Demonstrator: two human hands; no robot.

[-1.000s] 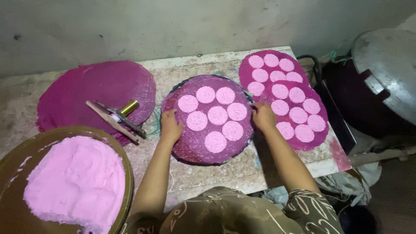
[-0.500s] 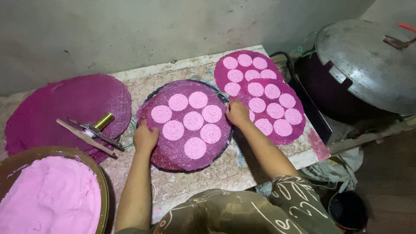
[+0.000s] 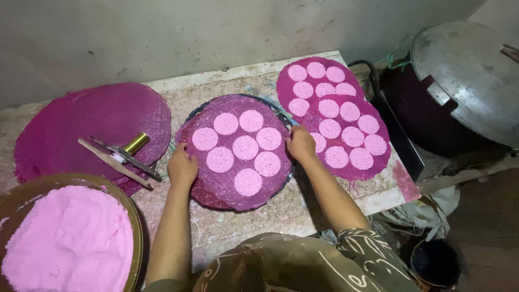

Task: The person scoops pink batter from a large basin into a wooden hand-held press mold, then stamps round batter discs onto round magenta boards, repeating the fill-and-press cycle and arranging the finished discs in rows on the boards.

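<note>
- Nearest the camera, at the lower left, sits one round brown basin (image 3: 136, 227) heaped with pink dough (image 3: 65, 243).
- The left hand (image 3: 183, 166) grips the left rim of one round magenta mesh tray (image 3: 213, 186), fingers curled over the edge.
- The right hand (image 3: 300, 143) grips the right rim of the same tray, fingers likewise closed on the edge.
- That tray lies flat on the worn pale worktop (image 3: 259, 211), in the middle, between the two hands.
- Seven pale pink noodle discs (image 3: 245, 147) lie on it: six in a ring and one in the centre, close together but mostly apart.
- To the left, one metal press with a brass cylinder (image 3: 123, 154) and wooden handles lies on a stack of bare magenta mesh mats (image 3: 97, 119); how many mats are in the stack I cannot tell.
- To the right, two more filled mesh trays overlap. The nearer one (image 3: 373, 162) shows seven discs and touches the right hand's side of the held tray.
- The farther one (image 3: 286, 94) shows about seven discs, its near edge partly covered by the other tray.
- Farthest right, off the table, stands one large dark steamer pot (image 3: 421, 119) under one grey metal lid (image 3: 470, 75).
- Behind everything runs a plain, stained wall (image 3: 216, 32).
</note>
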